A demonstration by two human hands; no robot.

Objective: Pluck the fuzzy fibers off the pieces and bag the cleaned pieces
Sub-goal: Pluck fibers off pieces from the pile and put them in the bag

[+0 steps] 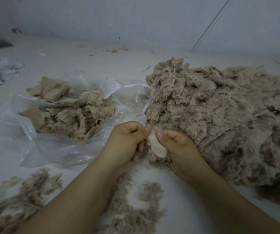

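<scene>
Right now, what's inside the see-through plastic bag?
The clear plastic bag lies open on the floor, holding a heap of tan fabric pieces, some flat, some fluffy. Whatever lies beneath that heap is covered.

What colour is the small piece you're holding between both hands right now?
Pale pinkish-beige, lighter than the greyish-tan fuzzy pile beside it; the small fabric piece shows best in the head view.

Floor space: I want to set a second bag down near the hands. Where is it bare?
Bare floor lies beyond the clear plastic bag, up to the wall. A small patch sits between the forearms, ringed by plucked fibers. The right is crowded by the fuzzy pile; lower left holds loose fluff.
</scene>
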